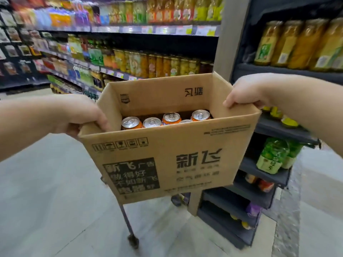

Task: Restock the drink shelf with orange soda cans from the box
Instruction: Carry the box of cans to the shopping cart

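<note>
An open brown cardboard box (pixel 167 160) with black printed characters is held up in front of me. Inside it stand several orange soda cans (pixel 171 118) with silver tops, low in the box. My left hand (pixel 81 115) grips the box's left rim, fingers curled over the edge. My right hand (pixel 245 93) grips the right rim the same way. The dark drink shelf (pixel 267 175) stands just right of the box, with green bottles and a few cans on its lower levels.
A long aisle shelf (pixel 130 75) of jars and bottles runs behind the box. Tall yellow bottles (pixel 297 43) fill the upper right shelf. A black frame with a wheel (pixel 132 240) stands on the grey floor under the box.
</note>
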Action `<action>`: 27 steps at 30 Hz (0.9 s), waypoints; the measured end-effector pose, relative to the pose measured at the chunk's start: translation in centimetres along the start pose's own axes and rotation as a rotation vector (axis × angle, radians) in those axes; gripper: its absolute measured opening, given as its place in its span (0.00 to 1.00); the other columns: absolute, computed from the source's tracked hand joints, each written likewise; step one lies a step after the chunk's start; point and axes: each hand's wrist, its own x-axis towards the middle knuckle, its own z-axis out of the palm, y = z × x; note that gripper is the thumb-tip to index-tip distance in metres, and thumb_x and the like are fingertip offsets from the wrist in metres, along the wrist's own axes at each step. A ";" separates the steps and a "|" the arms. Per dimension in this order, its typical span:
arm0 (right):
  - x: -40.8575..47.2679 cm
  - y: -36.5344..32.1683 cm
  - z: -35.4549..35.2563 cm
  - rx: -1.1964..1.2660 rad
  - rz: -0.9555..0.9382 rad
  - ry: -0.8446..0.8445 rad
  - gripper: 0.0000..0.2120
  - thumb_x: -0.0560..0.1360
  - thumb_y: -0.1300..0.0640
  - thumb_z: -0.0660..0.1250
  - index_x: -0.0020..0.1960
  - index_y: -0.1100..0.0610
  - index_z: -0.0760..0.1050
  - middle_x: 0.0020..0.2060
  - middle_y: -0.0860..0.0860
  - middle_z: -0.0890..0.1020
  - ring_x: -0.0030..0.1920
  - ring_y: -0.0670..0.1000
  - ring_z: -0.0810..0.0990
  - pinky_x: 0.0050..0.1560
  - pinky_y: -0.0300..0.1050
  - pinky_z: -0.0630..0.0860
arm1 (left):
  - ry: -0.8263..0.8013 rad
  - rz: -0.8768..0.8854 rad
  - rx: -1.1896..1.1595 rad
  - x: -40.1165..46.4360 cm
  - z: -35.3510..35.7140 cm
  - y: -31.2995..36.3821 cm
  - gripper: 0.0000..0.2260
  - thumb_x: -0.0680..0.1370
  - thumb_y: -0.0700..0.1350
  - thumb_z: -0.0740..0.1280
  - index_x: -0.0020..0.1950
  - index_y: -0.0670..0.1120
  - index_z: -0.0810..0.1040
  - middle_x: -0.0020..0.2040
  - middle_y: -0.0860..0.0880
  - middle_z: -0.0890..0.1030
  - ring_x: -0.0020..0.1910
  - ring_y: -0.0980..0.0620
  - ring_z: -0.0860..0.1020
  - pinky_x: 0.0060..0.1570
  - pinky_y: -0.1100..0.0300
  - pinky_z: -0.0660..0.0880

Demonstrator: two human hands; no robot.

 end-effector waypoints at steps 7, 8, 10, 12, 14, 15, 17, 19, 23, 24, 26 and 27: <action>1.2 -7.7 3.4 0.089 0.123 0.052 0.19 0.78 0.58 0.68 0.67 0.60 0.70 0.45 0.58 0.80 0.40 0.56 0.82 0.29 0.46 0.77 | -0.048 0.115 0.092 8.5 -8.0 -0.7 0.07 0.73 0.34 0.70 0.50 0.36 0.77 0.44 0.36 0.83 0.38 0.39 0.84 0.33 0.50 0.81; 1.8 -8.6 4.0 0.099 0.135 0.051 0.19 0.78 0.58 0.68 0.67 0.60 0.69 0.44 0.58 0.80 0.40 0.56 0.82 0.28 0.46 0.77 | -0.061 0.124 0.101 10.0 -8.8 -1.0 0.08 0.73 0.34 0.70 0.51 0.36 0.77 0.44 0.35 0.83 0.42 0.38 0.84 0.37 0.49 0.81; 3.6 -10.2 5.4 0.112 0.149 0.044 0.18 0.77 0.59 0.68 0.66 0.59 0.70 0.45 0.57 0.80 0.41 0.56 0.82 0.31 0.47 0.78 | -0.090 0.138 0.115 13.2 -10.0 -1.7 0.09 0.72 0.33 0.70 0.51 0.35 0.77 0.44 0.34 0.83 0.42 0.36 0.84 0.38 0.48 0.81; 6.0 -11.9 6.6 0.120 0.154 0.040 0.17 0.77 0.59 0.69 0.64 0.59 0.70 0.46 0.57 0.81 0.43 0.57 0.83 0.36 0.49 0.81 | -0.114 0.145 0.120 16.5 -11.0 -2.4 0.10 0.72 0.32 0.70 0.53 0.34 0.77 0.43 0.34 0.83 0.38 0.37 0.84 0.32 0.51 0.81; 8.3 -14.0 7.3 0.119 0.162 0.036 0.18 0.77 0.58 0.69 0.64 0.59 0.71 0.46 0.58 0.81 0.43 0.57 0.83 0.39 0.50 0.82 | -0.136 0.123 0.104 19.4 -12.3 -2.9 0.12 0.72 0.32 0.69 0.54 0.34 0.77 0.43 0.34 0.83 0.34 0.39 0.83 0.26 0.54 0.80; 9.5 -15.2 7.6 0.112 0.164 0.030 0.19 0.77 0.58 0.69 0.65 0.59 0.70 0.47 0.58 0.81 0.43 0.57 0.83 0.37 0.49 0.82 | -0.152 0.113 0.095 21.0 -13.0 -3.2 0.12 0.72 0.32 0.70 0.54 0.34 0.77 0.44 0.34 0.84 0.33 0.40 0.84 0.26 0.55 0.80; 11.9 -17.7 8.0 0.087 0.159 0.037 0.21 0.77 0.58 0.69 0.67 0.59 0.69 0.47 0.58 0.81 0.42 0.56 0.83 0.32 0.46 0.81 | -0.150 0.109 0.086 23.9 -14.7 -3.8 0.12 0.72 0.33 0.70 0.55 0.35 0.77 0.44 0.35 0.84 0.35 0.40 0.85 0.27 0.54 0.80; 13.9 -20.4 8.7 0.086 0.151 0.061 0.22 0.77 0.58 0.69 0.68 0.59 0.68 0.46 0.58 0.80 0.40 0.56 0.82 0.27 0.44 0.78 | -0.155 0.116 0.074 26.7 -16.3 -4.2 0.12 0.72 0.33 0.71 0.55 0.35 0.77 0.45 0.35 0.84 0.35 0.40 0.85 0.27 0.54 0.81; 17.8 -25.4 10.7 0.068 0.164 0.097 0.20 0.79 0.59 0.66 0.69 0.60 0.68 0.42 0.57 0.78 0.36 0.54 0.80 0.22 0.41 0.74 | -0.162 0.140 0.083 32.8 -19.5 -5.4 0.13 0.72 0.33 0.71 0.55 0.35 0.77 0.44 0.35 0.84 0.37 0.39 0.85 0.35 0.49 0.82; 18.8 -26.5 11.4 0.072 0.173 0.098 0.20 0.79 0.59 0.66 0.69 0.60 0.67 0.41 0.56 0.78 0.36 0.54 0.79 0.22 0.41 0.74 | -0.168 0.149 0.085 34.4 -20.3 -5.8 0.12 0.72 0.33 0.71 0.54 0.35 0.77 0.43 0.35 0.85 0.37 0.39 0.85 0.34 0.49 0.83; 20.8 -28.6 13.2 0.079 0.206 0.105 0.21 0.79 0.59 0.66 0.70 0.60 0.67 0.41 0.56 0.78 0.36 0.54 0.79 0.23 0.41 0.73 | -0.183 0.171 0.089 38.2 -21.7 -6.7 0.11 0.72 0.33 0.71 0.53 0.35 0.77 0.38 0.36 0.85 0.30 0.41 0.84 0.22 0.53 0.79; 21.7 -29.6 14.2 0.092 0.227 0.109 0.21 0.79 0.58 0.67 0.70 0.61 0.67 0.41 0.56 0.78 0.36 0.54 0.79 0.23 0.42 0.74 | -0.192 0.180 0.099 40.2 -22.4 -7.1 0.11 0.72 0.33 0.71 0.53 0.35 0.77 0.36 0.37 0.85 0.28 0.41 0.84 0.21 0.55 0.77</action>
